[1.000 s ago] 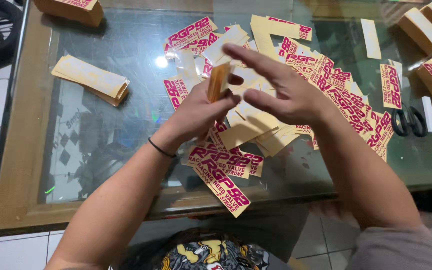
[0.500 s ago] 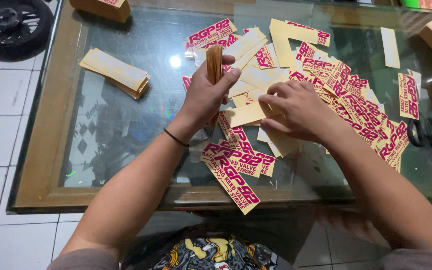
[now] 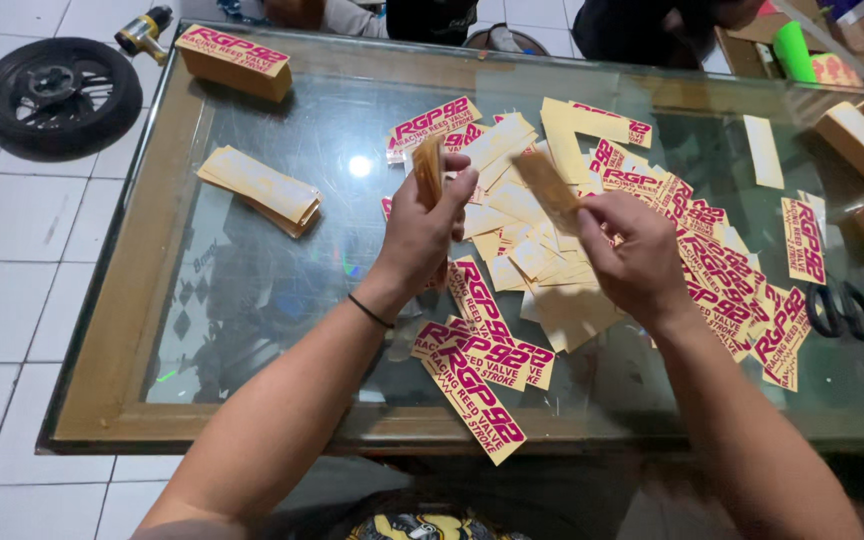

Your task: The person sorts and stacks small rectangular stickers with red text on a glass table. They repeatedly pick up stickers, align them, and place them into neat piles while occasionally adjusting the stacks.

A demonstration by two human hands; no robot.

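1. The person's left hand [image 3: 430, 222] was raised above the glass-topped, wood-framed desk [image 3: 112, 330], its grip closed around a thin upright stack of tan paper stickers [image 3: 429, 168] held edge-on, thumb on one side and fingers wrapped round the other.
2. The right hand [image 3: 634, 258] hovered just beside it, its grip pinched shut on a single tan sticker strip [image 3: 549, 190] that slanted up towards the left hand and looked blurred.
3. Under both hands lay a loose heap of tan and magenta-lettered stickers [image 3: 592, 230], spread across the middle of the desk.
4. A thin black band [image 3: 369, 311] circled the left wrist.
5. A neat pile of tan strips [image 3: 260, 188] sat well apart to the left, and a tan cardboard box with magenta lettering [image 3: 233, 60] stood at the far left corner.
6. Black-handled scissors [image 3: 839, 308] lay near the right edge.
7. A black wheel with tyre [image 3: 59, 97] rested on the white tiled floor [image 3: 12, 260].
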